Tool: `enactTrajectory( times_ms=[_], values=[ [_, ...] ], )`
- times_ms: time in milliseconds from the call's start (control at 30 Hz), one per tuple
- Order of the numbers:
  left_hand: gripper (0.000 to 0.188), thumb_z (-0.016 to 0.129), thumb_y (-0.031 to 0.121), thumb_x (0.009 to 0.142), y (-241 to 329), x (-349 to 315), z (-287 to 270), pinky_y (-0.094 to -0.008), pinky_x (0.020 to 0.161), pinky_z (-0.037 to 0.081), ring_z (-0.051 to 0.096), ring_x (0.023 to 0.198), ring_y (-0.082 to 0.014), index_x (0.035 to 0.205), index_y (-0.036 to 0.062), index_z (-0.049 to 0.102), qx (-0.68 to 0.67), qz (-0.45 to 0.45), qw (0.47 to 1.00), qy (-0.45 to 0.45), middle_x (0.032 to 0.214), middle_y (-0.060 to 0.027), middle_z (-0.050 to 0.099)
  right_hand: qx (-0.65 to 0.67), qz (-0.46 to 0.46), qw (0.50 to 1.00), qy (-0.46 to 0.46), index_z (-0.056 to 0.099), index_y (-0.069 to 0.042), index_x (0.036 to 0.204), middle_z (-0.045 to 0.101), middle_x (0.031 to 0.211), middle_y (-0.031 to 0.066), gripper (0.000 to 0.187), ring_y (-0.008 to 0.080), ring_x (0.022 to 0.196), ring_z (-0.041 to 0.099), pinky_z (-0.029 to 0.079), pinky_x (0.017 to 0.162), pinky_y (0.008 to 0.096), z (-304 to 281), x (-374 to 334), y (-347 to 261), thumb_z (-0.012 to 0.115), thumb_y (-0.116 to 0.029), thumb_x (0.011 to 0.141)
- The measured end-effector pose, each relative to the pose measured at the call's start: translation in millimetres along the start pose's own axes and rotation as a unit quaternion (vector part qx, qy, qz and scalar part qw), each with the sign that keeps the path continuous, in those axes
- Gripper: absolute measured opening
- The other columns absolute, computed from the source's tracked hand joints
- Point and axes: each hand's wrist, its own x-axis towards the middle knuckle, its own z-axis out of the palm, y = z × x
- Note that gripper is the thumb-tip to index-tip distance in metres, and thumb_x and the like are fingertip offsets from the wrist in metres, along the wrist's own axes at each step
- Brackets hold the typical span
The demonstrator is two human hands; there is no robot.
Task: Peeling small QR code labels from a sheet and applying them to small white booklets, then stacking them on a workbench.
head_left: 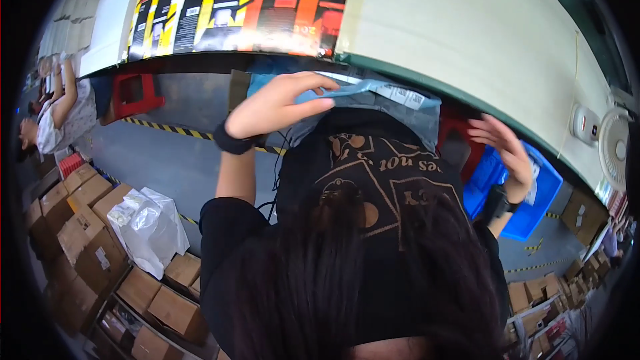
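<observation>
My left hand (280,103) is at the front edge of the table, thumb and fingers closing on the rim of a light blue plastic bag (363,87). The bag gapes against my lap, and several small items with white printed labels (400,95) show inside; their kind cannot be made out. To the right, my right hand (505,150) hangs in the air just off the table edge, fingers stretched and nothing in them. Below it stands a blue plastic crate (543,193) with blue and clear plastic in it.
Printed black, yellow and red box sheets (247,7) lie on the white table (460,20). A small fan (615,147) sits at its right end. Red stools (137,93) stand under the edge. Cardboard boxes (93,247) are stacked behind me. Another person (63,107) works at far left.
</observation>
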Motion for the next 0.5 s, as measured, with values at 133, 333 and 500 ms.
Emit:
enactTrajectory(
  times_ms=[133,333,500],
  values=[
    [0.035,0.063,0.025,0.074,-17,30,56,-0.0354,0.079,0.044,0.055,0.093,-0.0282,0.100,0.0030,0.057,0.294,0.035,0.953,0.067,0.095,-0.0126,0.058,-0.085,0.174,0.975,0.111,0.032,0.000,0.132,0.048,0.119,0.0150,0.060,0.0194,0.105,0.050,0.040,0.091,0.0300,3,15,67,0.060,-0.018,0.082],
    [0.034,0.066,0.022,0.071,1,107,107,-0.0371,0.075,0.046,0.058,0.086,-0.0295,0.099,0.0062,0.056,0.308,0.147,0.940,0.013,0.092,-0.0111,0.058,-0.231,0.028,0.957,0.172,0.055,-0.004,0.111,0.056,0.107,0.0101,0.035,0.0159,0.090,0.055,0.045,0.078,0.0278,37,71,100,0.063,-0.012,0.078],
    [0.033,0.066,0.018,0.071,-16,105,110,-0.0381,0.074,0.046,0.058,0.086,-0.0294,0.099,0.0061,0.056,0.231,0.141,0.962,-0.024,0.093,-0.0115,0.059,-0.328,0.040,0.937,0.115,0.059,-0.004,0.101,0.058,0.101,0.0093,0.024,0.0189,0.085,0.057,0.045,0.074,0.0284,70,83,55,0.062,-0.011,0.078]
  ],
)
